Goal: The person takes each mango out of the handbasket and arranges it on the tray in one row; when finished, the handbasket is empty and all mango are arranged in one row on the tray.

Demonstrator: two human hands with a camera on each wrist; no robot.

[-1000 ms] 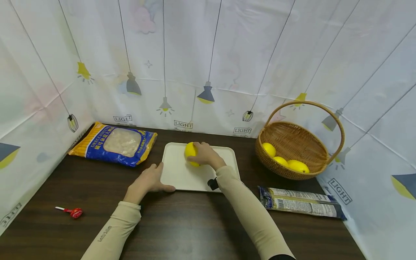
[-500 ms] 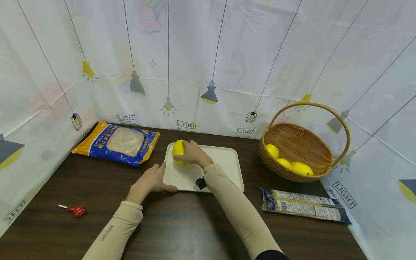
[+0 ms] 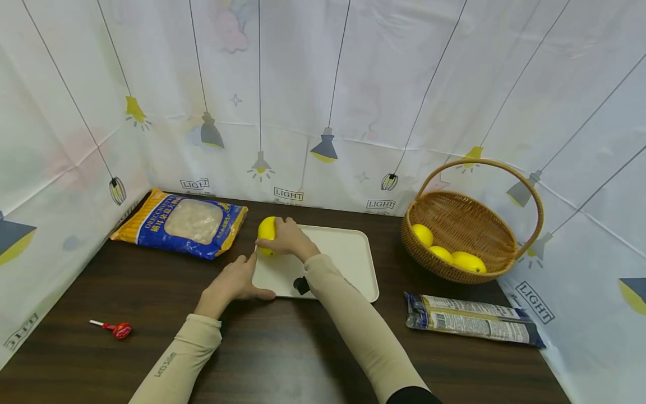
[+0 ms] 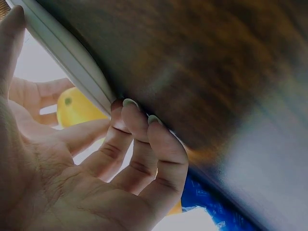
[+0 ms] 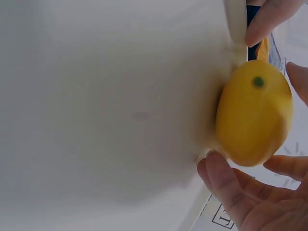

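In the head view, my right hand (image 3: 290,238) holds a yellow lemon (image 3: 266,229) at the left back part of a white rectangular tray (image 3: 338,252). The right wrist view has this lemon (image 5: 254,115) close over the tray's rim, its green-dotted end in sight, with the fingers (image 5: 231,187) curled around one side. My left hand (image 3: 232,283) grips the tray's front left corner, thumb along the front edge. Seen from the left wrist, bent fingers (image 4: 163,154) of that hand rest against the outside of the tray's edge (image 4: 72,62).
A wicker basket (image 3: 454,216) with three lemons and a tall handle stands at the back right. In front of it lie long dark packets (image 3: 474,320). A blue and yellow orecchiette bag (image 3: 194,221) is left of the tray, and a red lollipop (image 3: 121,330) lies at the front left.
My right hand has carried the lemon leftward, from near the tray's middle to its left edge. The left hand has stayed at the tray's corner. The head view has shifted slightly.
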